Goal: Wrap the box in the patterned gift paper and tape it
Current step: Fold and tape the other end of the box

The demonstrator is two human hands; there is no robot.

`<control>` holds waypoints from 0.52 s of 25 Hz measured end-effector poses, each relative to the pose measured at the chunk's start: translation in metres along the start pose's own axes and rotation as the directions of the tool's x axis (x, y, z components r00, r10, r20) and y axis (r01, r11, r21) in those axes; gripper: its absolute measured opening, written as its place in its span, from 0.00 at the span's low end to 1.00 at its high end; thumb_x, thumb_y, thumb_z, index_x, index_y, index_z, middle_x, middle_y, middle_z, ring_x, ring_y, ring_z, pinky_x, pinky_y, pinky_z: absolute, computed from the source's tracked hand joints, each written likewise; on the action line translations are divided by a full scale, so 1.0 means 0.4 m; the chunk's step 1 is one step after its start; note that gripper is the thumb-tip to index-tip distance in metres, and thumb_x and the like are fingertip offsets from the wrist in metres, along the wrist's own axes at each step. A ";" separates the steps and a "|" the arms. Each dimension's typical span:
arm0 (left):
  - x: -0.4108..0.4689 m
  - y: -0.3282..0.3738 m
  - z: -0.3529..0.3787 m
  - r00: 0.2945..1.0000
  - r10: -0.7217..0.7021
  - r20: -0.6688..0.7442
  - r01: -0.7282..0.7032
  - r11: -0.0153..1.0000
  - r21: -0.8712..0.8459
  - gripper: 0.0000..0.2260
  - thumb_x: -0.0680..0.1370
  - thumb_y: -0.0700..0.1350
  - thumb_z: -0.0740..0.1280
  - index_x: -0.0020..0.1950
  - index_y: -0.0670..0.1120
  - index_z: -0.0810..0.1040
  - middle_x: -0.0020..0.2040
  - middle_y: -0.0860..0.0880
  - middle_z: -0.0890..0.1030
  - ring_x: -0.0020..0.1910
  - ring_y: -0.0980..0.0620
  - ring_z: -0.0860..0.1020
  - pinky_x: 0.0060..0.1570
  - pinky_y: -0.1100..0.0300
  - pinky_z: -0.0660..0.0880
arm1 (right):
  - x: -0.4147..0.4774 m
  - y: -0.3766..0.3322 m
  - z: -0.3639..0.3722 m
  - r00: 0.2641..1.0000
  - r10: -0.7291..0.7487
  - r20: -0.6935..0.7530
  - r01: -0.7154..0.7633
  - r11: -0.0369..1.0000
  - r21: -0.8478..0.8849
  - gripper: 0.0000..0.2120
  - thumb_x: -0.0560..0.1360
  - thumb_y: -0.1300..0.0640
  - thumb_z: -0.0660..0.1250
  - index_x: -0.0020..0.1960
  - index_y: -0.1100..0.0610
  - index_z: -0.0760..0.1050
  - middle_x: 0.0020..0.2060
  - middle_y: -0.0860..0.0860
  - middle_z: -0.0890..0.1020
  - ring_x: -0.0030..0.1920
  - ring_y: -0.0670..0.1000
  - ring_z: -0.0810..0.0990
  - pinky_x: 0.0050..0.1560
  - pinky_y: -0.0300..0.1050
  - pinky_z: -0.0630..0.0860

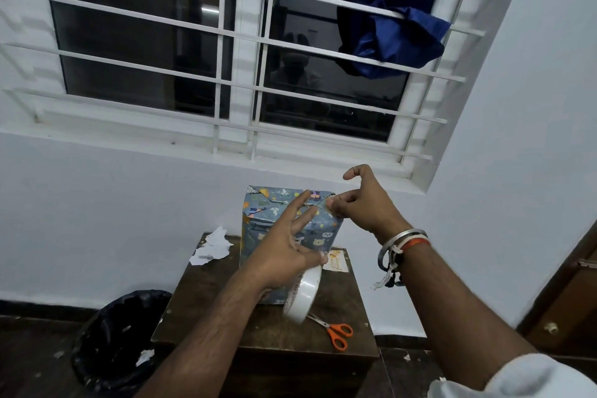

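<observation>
Your left hand point(284, 249) reaches forward over the wrapped box point(287, 220), fingers spread wide, with the index and middle fingertips pressing on the folded top flaps. The tape roll point(303, 292) hangs under this same hand, near the thumb; the thumb appears to be hooked through or against the roll, but the exact grip is hidden by the palm. Your right hand point(361, 200) sits at the top right corner of the box, thumb and forefinger pinched narrowly together at the paper edge. What they pinch is too small to confirm; it may be a tape end. The remaining fingers of that hand curl upward, clear of the box. Bangles and threads point(400, 252) circle your right wrist.

The box stands upright on a dark wooden stool point(226, 300), directly beneath both hands. The patterned gift paper point(319, 236), blue-grey with small animal figures, covers every visible face, and the top end shows triangular folds meeting along a central seam.

Below your left hand, just beside the tape roll, orange-handled scissors point(336, 331) lie flat on the stool. To the left of your left hand, torn white paper scraps point(211, 247) rest on the stool's far corner. A small printed card point(336, 263) lies between your two wrists, against the box base. A black-lined bin point(119, 342) stands on the floor left of your left forearm.
</observation>
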State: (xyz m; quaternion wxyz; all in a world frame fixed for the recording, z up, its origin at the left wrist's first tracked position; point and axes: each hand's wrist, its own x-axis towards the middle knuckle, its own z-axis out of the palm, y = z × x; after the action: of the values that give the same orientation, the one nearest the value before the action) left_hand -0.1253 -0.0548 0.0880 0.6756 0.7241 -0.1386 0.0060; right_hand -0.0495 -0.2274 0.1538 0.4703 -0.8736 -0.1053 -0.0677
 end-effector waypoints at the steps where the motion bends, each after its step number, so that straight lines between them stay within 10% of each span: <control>1: 0.001 -0.005 0.000 1.000 -0.011 -0.001 0.011 1.000 -0.009 0.49 0.73 0.32 0.76 0.79 0.69 0.55 0.78 0.61 0.66 0.51 0.37 0.84 0.48 0.61 0.81 | 0.005 0.005 0.002 1.000 0.005 0.010 -0.005 1.000 -0.010 0.22 0.75 0.60 0.75 0.59 0.49 0.64 0.41 0.53 0.88 0.46 0.54 0.87 0.53 0.57 0.83; 13: 0.005 -0.014 0.018 0.998 -0.061 0.010 0.062 0.995 -0.072 0.47 0.74 0.32 0.76 0.81 0.63 0.54 0.75 0.67 0.68 0.42 0.55 0.85 0.39 0.66 0.77 | 0.033 -0.023 0.004 0.998 0.035 0.050 -0.016 0.938 -0.346 0.26 0.73 0.58 0.76 0.60 0.53 0.62 0.48 0.55 0.85 0.48 0.56 0.84 0.35 0.43 0.74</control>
State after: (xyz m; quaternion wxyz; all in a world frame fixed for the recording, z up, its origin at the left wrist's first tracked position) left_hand -0.1235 -0.0620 0.0824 0.7007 0.7031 -0.1192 -0.0228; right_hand -0.0389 -0.2195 0.1634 0.3077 -0.9453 -0.0936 -0.0548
